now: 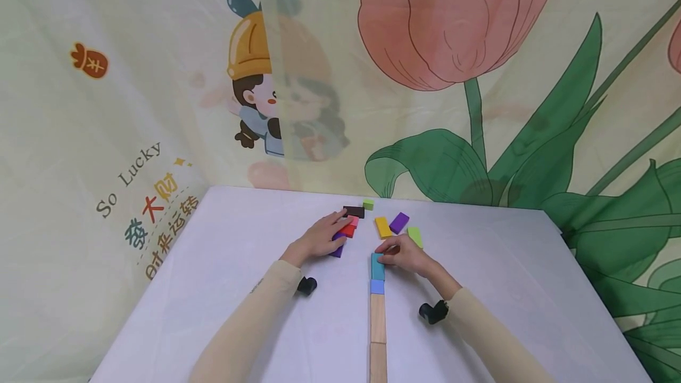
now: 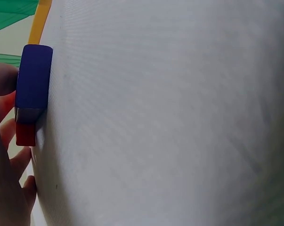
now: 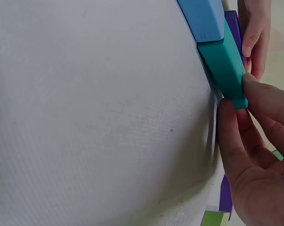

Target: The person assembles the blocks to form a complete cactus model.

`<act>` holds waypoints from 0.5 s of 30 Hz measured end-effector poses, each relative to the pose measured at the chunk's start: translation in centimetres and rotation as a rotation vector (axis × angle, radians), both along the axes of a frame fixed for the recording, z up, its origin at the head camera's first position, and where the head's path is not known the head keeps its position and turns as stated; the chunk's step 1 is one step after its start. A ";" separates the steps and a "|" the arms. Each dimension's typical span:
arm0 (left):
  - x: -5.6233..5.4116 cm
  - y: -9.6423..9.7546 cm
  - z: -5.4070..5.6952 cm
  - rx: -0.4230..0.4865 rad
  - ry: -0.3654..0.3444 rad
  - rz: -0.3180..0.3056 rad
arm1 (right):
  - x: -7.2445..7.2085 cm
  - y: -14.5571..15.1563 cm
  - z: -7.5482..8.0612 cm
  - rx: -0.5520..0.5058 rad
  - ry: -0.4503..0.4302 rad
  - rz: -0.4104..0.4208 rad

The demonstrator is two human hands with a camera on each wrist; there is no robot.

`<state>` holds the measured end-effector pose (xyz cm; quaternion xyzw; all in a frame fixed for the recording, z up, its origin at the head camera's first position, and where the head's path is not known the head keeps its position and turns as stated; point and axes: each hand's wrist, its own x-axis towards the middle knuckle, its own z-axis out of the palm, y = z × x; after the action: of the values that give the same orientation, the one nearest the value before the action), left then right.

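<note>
My left hand (image 1: 318, 239) lies palm down with its fingers spread over a cluster of blocks at the back. Around and under those fingers are a dark purple block (image 2: 34, 77), a red block (image 2: 26, 134), a pink block (image 1: 355, 221) and a black block (image 1: 357, 212). To the right, my right hand (image 1: 408, 256) pinches the far end of a teal block (image 3: 226, 70) between thumb and fingertips. That block lies in line with a small blue block (image 1: 377, 287), its near end against it. Two long wooden blocks (image 1: 378, 318) continue the row toward the front edge.
Beyond the right hand lie a yellow block (image 1: 382, 227), a purple block (image 1: 399, 223) and a light green block (image 1: 415, 236). A small green block (image 1: 368, 204) sits near the table's back edge. A printed curtain (image 1: 319, 75) hangs behind the white table (image 1: 239, 235).
</note>
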<state>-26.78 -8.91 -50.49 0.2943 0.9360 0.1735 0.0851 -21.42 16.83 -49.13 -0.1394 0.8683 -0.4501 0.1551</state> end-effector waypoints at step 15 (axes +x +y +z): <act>0.1 -0.1 0.1 -0.009 -0.019 -0.006 | 0.1 -0.3 -0.5 0.025 0.017 -0.026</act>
<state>-26.71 -9.06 -50.34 0.2952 0.9350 0.1716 0.0957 -21.32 16.55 -49.61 -0.1300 0.8768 -0.4402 0.1435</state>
